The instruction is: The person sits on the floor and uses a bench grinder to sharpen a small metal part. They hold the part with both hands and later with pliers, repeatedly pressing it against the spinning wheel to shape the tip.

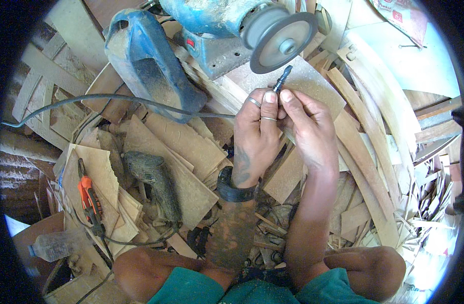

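Both my hands pinch a dark drill bit (pixel 282 77), whose fluted tip points up and away from me. My left hand (pixel 255 129), with rings and a dark wristband, has its thumb against the bit's lower part. From the other side my right hand (pixel 313 126) presses it between thumb and fingers. Just beyond the tip stands the grey grinding wheel (pixel 280 44) of a blue bench grinder (pixel 211 48). A small gap shows between tip and wheel. The bit's lower end is hidden by my fingers.
A dusty blue tool body (pixel 148 66) stands left of the grinder, with a dark cable (pixel 136 100) crossing in front. A dark power drill (pixel 156 185), an orange-and-black tool (pixel 90 200) and a plastic bottle (pixel 57 245) lie left. Curved wooden strips (pixel 371 131) lie right.
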Available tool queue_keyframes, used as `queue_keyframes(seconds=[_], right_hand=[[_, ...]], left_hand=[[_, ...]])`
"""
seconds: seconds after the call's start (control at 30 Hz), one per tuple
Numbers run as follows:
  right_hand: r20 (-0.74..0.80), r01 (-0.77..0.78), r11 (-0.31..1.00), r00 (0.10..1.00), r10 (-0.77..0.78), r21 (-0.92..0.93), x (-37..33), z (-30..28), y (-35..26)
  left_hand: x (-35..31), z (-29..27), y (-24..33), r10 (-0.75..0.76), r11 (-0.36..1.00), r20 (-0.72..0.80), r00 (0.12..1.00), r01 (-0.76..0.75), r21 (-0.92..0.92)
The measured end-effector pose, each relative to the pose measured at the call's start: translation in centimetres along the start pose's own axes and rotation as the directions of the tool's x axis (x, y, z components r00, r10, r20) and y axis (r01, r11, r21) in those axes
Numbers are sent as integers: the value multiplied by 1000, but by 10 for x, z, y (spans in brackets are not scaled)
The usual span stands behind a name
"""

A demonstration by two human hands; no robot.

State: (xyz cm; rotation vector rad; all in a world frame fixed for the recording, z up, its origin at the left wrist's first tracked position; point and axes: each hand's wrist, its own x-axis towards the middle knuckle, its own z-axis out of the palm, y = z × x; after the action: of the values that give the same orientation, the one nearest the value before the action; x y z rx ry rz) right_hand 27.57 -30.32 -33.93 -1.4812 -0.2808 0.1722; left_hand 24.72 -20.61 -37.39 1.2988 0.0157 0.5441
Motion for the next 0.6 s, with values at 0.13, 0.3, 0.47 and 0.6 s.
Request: queue_keyframes(seconds=[0.13, 0.3, 0.47, 0.6], right_hand=[[62, -126, 981, 991, 118, 146, 8, -2, 3], [111, -156, 978, 984, 141, 141, 12, -2, 3], [92, -133, 987, 988, 125, 88, 12, -1, 5], [77, -147, 981, 987, 138, 127, 13, 0, 6]], left_hand=[[0, -3, 5, -55, 998, 20, 998, 56, -39], [2, -6, 6, -28, 995, 22, 999, 25, 96], [2, -4, -2, -6, 1000, -21, 1000, 7, 28], [3, -3, -3, 10, 1000, -32, 999, -9, 26]])
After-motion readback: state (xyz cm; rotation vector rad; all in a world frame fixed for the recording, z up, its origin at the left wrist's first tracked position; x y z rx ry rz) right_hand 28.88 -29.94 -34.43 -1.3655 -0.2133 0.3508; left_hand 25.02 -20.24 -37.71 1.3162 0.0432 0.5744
